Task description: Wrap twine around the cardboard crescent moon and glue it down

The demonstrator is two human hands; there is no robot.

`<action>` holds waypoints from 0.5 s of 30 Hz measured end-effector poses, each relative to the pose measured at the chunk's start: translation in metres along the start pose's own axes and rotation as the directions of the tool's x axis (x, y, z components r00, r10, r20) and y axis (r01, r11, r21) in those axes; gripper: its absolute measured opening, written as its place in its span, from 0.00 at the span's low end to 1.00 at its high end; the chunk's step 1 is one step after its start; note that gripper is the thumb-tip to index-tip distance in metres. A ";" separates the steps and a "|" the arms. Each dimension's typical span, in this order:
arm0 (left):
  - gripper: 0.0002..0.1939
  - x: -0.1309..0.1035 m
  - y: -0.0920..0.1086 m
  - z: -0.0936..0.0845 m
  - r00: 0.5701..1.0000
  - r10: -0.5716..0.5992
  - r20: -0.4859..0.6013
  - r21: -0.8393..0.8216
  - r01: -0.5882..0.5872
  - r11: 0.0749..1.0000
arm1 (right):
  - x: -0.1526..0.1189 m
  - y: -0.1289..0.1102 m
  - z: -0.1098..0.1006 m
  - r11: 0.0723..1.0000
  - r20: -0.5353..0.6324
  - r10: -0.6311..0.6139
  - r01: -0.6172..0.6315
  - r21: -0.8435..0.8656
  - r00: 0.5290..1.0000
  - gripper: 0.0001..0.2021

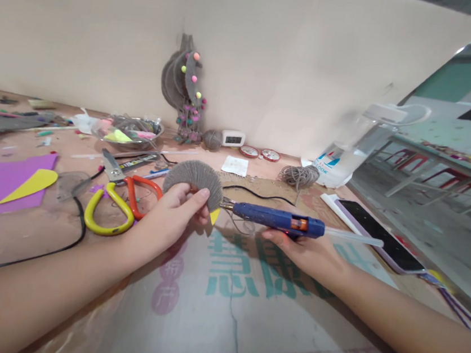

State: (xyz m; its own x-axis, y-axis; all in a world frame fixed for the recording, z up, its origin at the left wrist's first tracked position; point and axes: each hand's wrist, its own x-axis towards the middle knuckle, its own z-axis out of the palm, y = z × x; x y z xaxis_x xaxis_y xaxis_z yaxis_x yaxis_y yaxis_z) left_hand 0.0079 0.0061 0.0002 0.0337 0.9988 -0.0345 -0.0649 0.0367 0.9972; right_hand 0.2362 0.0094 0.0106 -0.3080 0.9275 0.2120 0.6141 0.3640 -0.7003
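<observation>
My left hand [185, 207] is closed on a rounded piece wound with grey yarn [195, 176], held just above the work surface. A small yellow pointed scrap [214, 216] shows at its lower right edge. In my right hand [301, 252] is a blue hot glue gun [273, 217], with a clear glue stick [354, 236] standing out of its back end. The gun's nozzle points left and is at the right edge of the yarn-wound piece; I cannot tell whether they touch. Scissors [120, 200] with one yellow and one orange handle lie left of my left hand.
Printed cardboard [185, 318] lies under my hands. Purple sheets [1, 178] are at left, a plastic bowl of craft bits [130, 133] behind. A grey yarn bundle [299, 175], a phone [382, 235] and a water bottle [349, 147] stand right. A grey ornament [182, 80] hangs on the wall.
</observation>
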 end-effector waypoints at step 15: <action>0.13 -0.001 0.001 0.000 1.000 -0.001 0.018 0.033 0.001 0.999 | -0.001 0.002 -0.002 0.996 0.005 -0.048 0.048 -0.076 0.999 0.11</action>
State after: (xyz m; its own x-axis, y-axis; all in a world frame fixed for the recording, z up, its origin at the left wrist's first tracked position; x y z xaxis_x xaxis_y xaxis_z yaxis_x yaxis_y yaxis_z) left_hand 0.0078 0.0055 0.0009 0.0517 0.9981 -0.0345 -0.0324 0.0362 0.9988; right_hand 0.2387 0.0094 0.0105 -0.3407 0.9085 0.2421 0.6521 0.4138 -0.6353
